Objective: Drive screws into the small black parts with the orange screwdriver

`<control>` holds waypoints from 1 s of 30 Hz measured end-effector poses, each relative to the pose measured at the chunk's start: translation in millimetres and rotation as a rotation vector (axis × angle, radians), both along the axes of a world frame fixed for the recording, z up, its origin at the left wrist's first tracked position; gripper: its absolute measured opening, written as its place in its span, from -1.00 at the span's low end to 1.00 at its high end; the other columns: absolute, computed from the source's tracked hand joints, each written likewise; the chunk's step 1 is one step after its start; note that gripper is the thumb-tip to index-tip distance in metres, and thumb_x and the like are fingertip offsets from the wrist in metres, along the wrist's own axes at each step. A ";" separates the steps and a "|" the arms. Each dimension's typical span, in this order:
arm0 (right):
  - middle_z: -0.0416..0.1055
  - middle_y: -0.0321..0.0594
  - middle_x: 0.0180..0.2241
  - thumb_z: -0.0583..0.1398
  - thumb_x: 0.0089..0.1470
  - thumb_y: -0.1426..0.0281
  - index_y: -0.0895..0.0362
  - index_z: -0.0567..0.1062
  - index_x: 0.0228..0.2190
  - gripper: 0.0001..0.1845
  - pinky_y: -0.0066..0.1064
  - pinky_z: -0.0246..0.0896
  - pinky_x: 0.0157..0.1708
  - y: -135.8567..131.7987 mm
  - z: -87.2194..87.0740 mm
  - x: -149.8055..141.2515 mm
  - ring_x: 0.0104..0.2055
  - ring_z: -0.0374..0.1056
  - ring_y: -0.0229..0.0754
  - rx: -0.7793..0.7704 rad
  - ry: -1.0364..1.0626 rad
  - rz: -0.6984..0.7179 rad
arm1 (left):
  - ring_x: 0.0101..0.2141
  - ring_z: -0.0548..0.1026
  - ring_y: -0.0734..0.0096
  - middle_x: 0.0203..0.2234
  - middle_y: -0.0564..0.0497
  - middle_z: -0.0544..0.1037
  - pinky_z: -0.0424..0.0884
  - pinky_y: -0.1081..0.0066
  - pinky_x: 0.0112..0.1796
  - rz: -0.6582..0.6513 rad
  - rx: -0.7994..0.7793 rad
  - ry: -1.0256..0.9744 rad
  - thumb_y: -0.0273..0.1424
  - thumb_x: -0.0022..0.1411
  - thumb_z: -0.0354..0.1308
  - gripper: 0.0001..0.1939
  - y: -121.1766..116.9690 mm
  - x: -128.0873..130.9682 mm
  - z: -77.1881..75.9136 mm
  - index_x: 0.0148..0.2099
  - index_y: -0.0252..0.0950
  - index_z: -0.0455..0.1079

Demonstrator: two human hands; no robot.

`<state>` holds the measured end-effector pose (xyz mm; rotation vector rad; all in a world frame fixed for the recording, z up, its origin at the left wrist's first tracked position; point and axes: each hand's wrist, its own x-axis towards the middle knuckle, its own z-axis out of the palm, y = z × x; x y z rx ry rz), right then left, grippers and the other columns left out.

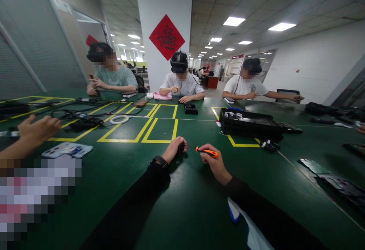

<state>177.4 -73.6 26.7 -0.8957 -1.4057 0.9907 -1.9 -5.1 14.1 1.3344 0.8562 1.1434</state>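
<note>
My left hand [172, 150] is closed around a small black object [180, 149], mostly hidden by the fingers, just above the green table. My right hand [214, 162] grips a screwdriver [209, 152] with an orange and black handle. Its thin shaft points left, toward the black object and the left fingertips. Whether the tip touches the object is too small to tell. Both forearms wear black sleeves, and a dark watch [160, 161] sits on the left wrist.
Ahead stands a black tray [251, 122] of parts; black blocks [190, 109] lie near a co-worker across the table. Cables [82, 119] and a white cable coil [119, 119] lie left, beside a phone [67, 150]. A co-worker's hand [38, 128] reaches in there. A blue-white object [234, 210] is under my right forearm.
</note>
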 end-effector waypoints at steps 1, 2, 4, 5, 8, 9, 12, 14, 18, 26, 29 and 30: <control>0.25 -0.34 -0.60 0.14 -0.09 0.31 0.13 0.42 -0.40 -0.82 -0.51 0.07 -0.61 -0.2 0.6 0.0 -0.60 0.14 -0.36 -0.017 0.008 0.010 | -0.52 0.37 0.50 -0.50 0.00 0.40 0.32 0.48 -0.44 0.003 0.000 -0.004 -0.12 0.08 -0.05 -0.64 0.1 0.0 -0.1 -0.37 -0.34 0.29; 0.25 -0.34 -0.60 0.11 -0.06 0.28 0.13 0.42 -0.36 -0.78 -0.51 0.06 -0.63 -0.1 0.8 0.2 -0.61 0.13 -0.36 -0.042 0.024 0.023 | -0.52 0.37 0.50 -0.50 0.00 0.40 0.32 0.48 -0.44 0.004 0.002 -0.006 -0.12 0.09 -0.06 -0.64 0.2 0.0 -0.2 -0.38 -0.35 0.29; 0.25 -0.34 -0.62 0.05 -0.01 0.24 0.14 0.39 -0.32 -0.73 -0.52 0.01 -0.67 1.0 -0.1 1.1 -0.65 0.11 -0.37 -0.095 0.060 0.047 | -0.52 0.37 0.50 -0.50 0.00 0.40 0.33 0.47 -0.44 -0.002 0.007 -0.007 -0.12 0.09 -0.06 -0.64 0.3 0.0 -0.8 -0.38 -0.35 0.29; 0.25 -0.35 -0.62 0.04 0.00 0.24 0.13 0.38 -0.31 -0.73 -0.52 -0.01 -0.69 1.9 -1.2 1.7 -0.66 0.09 -0.37 -0.115 0.076 0.052 | -0.53 0.37 0.50 -0.50 0.01 0.40 0.33 0.47 -0.44 -0.009 0.011 -0.007 -0.13 0.09 -0.06 -0.64 0.4 0.0 -1.1 -0.38 -0.35 0.29; 0.21 -0.39 -0.65 0.09 -0.05 0.31 0.12 0.36 -0.35 -0.81 -0.53 -0.04 -0.69 4.5 -4.6 3.3 -0.68 0.06 -0.38 -0.116 0.102 0.025 | -0.52 0.38 0.49 -0.50 0.00 0.39 0.34 0.46 -0.43 -0.011 0.016 -0.016 -0.13 0.09 -0.06 -0.65 0.4 0.7 -1.7 -0.38 -0.34 0.29; 0.20 -0.39 -0.65 0.11 -0.08 0.34 0.12 0.37 -0.37 -0.83 -0.53 -0.03 -0.67 5.1 -5.3 3.5 -0.67 0.06 -0.38 -0.100 0.104 0.010 | -0.50 0.38 0.48 -0.50 0.00 0.39 0.34 0.46 -0.43 -0.005 0.013 -0.022 -0.13 0.09 -0.05 -0.66 0.3 1.0 -1.6 -0.38 -0.34 0.29; 0.22 -0.38 -0.63 0.17 -0.17 0.40 0.13 0.41 -0.45 -0.87 -0.51 0.02 -0.61 5.6 -4.6 2.8 -0.62 0.08 -0.37 -0.048 0.085 -0.005 | -0.46 0.39 0.47 -0.50 0.00 0.39 0.35 0.47 -0.43 0.013 -0.002 -0.037 -0.13 0.07 -0.04 -0.66 0.4 1.6 -0.9 -0.40 -0.33 0.28; 0.24 -0.35 -0.59 0.16 -0.15 0.35 0.13 0.42 -0.46 -0.87 -0.50 0.04 -0.59 5.8 -3.4 1.6 -0.60 0.10 -0.36 -0.050 0.075 0.002 | -0.48 0.38 0.48 -0.50 0.00 0.39 0.35 0.46 -0.43 0.015 -0.006 -0.036 -0.12 0.07 -0.04 -0.65 0.5 1.5 -0.4 -0.40 -0.34 0.28; 0.22 -0.35 -0.62 0.04 -0.01 0.19 0.13 0.40 -0.33 -0.70 -0.52 -0.05 -0.69 7.7 -4.8 0.6 -0.67 0.04 -0.38 -0.143 0.138 0.037 | -0.52 0.39 0.50 -0.50 0.01 0.40 0.34 0.46 -0.45 0.007 -0.002 -0.025 -0.12 0.07 -0.04 -0.65 1.1 0.1 -0.7 -0.38 -0.34 0.28; 0.19 -0.40 -0.66 0.16 -0.11 0.29 0.13 0.41 -0.40 -0.80 -0.52 0.02 -0.61 6.3 -3.9 2.0 -0.63 0.09 -0.39 -0.131 0.190 0.091 | -0.54 0.40 0.50 -0.51 0.01 0.41 0.33 0.46 -0.45 -0.001 -0.011 -0.026 -0.12 0.09 -0.06 -0.64 2.8 0.0 -4.0 -0.36 -0.35 0.28; 0.26 -0.32 -0.59 0.07 -0.03 0.19 0.14 0.43 -0.39 -0.71 -0.51 0.02 -0.61 7.0 -2.5 1.3 -0.61 0.12 -0.37 -0.142 0.171 0.066 | -0.52 0.40 0.50 -0.51 0.01 0.40 0.34 0.46 -0.44 -0.025 0.002 -0.031 -0.12 0.09 -0.05 -0.65 2.6 0.0 -3.8 -0.37 -0.34 0.28; 0.27 -0.32 -0.58 0.04 -0.01 0.18 0.13 0.43 -0.37 -0.68 -0.51 0.01 -0.63 7.6 -2.8 1.6 -0.61 0.11 -0.36 -0.150 0.169 0.060 | -0.52 0.40 0.50 -0.51 0.02 0.40 0.34 0.46 -0.44 -0.028 0.006 -0.032 -0.12 0.09 -0.05 -0.65 2.4 0.0 -3.7 -0.37 -0.34 0.28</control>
